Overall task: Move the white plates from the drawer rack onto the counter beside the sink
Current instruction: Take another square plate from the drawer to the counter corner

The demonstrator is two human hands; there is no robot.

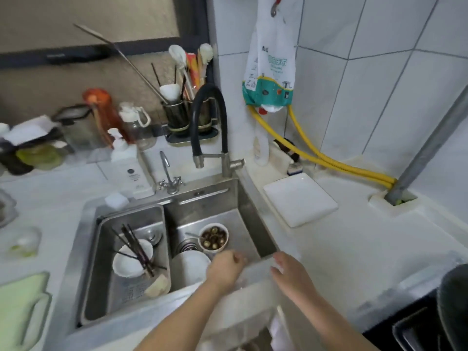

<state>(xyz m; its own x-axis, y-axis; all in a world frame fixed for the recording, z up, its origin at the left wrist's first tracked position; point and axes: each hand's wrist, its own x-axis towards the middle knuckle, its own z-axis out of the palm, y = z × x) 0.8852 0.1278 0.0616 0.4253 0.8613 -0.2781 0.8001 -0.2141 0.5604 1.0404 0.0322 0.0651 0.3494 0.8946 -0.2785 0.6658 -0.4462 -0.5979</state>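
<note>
A white square plate (300,198) lies flat on the pale counter (354,244) to the right of the sink (243,214). A second white plate (255,282), blurred by motion, is held between my hands over the sink's front right corner. My left hand (224,269) grips its left edge with curled fingers. My right hand (291,272) holds its right edge, fingers laid along it. Below the counter's front edge something white (277,333) shows; it is too blurred to tell whether it is the drawer rack.
The sink holds white bowls (131,259), chopsticks, and a bowl of dark round food (214,236). A black hose faucet (210,122) stands behind it. Yellow hoses (329,158) and a grey pipe (428,145) run along the right wall. A dark pan (453,305) sits at the right edge.
</note>
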